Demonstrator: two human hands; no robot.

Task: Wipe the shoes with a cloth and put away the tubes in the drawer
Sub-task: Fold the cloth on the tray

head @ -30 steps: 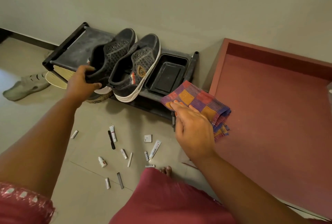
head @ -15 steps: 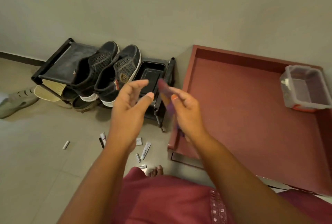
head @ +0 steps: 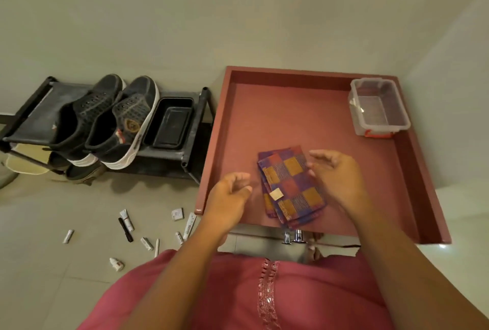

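Observation:
A folded purple-and-orange checked cloth [head: 291, 184] lies flat in the open red drawer [head: 312, 107]. My left hand [head: 227, 197] hovers just left of the cloth, fingers loosely curled and holding nothing. My right hand [head: 336, 173] hangs over the cloth's right edge, fingers relaxed; whether it touches the cloth is unclear. Two dark grey shoes [head: 105, 120] with white soles sit side by side on the black shoe rack [head: 31, 118]. Several small tubes [head: 127, 220] lie scattered on the tiled floor below the rack.
A clear plastic tub [head: 378, 107] sits in the drawer's far right corner. A black tray [head: 169, 123] rests on the rack beside the shoes. More footwear sits under the rack. Two chrome drawer handles [head: 292, 237] show at the drawer's front. A plain wall stands behind.
My left hand let go of the shoe and came across to the drawer. The cloth left my right hand and now lies in the drawer. The view swung right.

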